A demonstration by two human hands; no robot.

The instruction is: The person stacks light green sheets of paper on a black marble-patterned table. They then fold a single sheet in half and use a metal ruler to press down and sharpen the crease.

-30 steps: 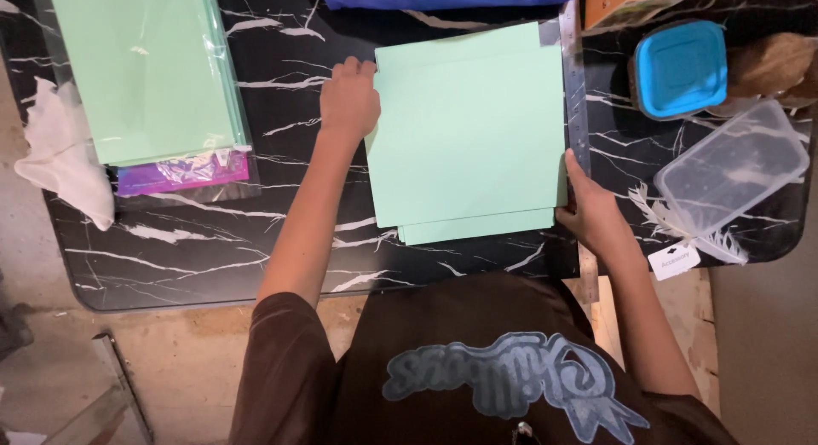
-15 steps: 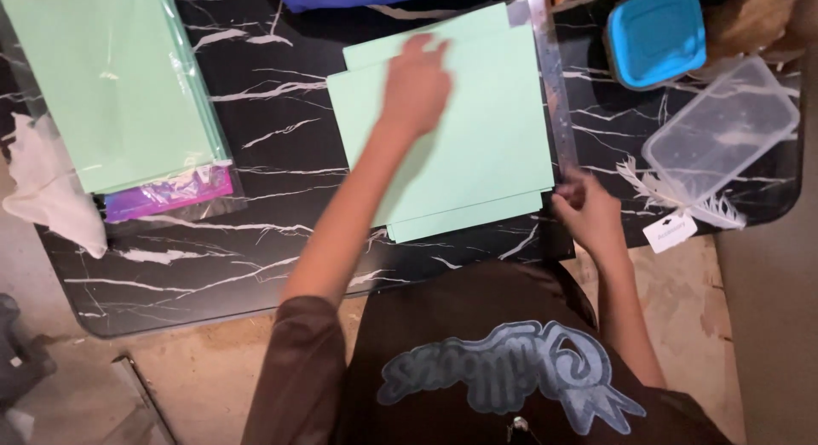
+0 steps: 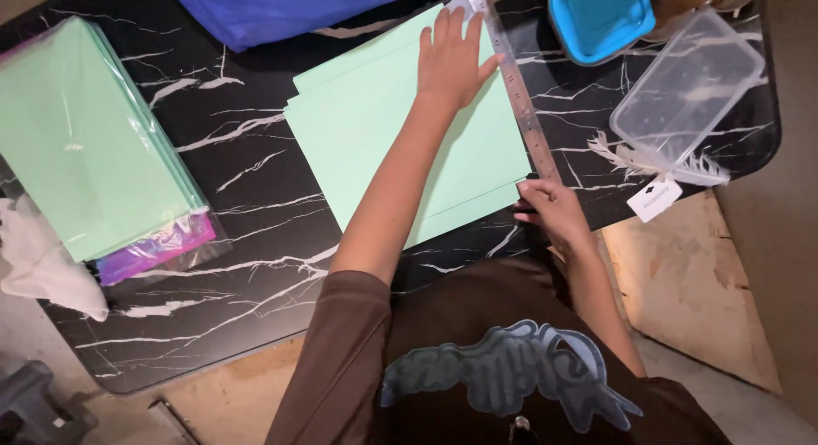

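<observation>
left hand [image 3: 450, 60] lies flat and open on the green paper [image 3: 383, 147]; right hand [image 3: 550, 208] pinches the ruler [image 3: 520, 100] end. firm, even pressure would keep the edges flush.

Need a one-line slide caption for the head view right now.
Left hand flat on mint paper sheets, right hand at the ruler's near end, on black marble table.

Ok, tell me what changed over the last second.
The left hand slid from the left edge of the mint-green paper sheets across to their far right side, and now lies flat beside the clear ruler. The right hand stayed at the sheets' near right corner, by the ruler's end. The wrapped paper pack and clear container were not handled.
</observation>
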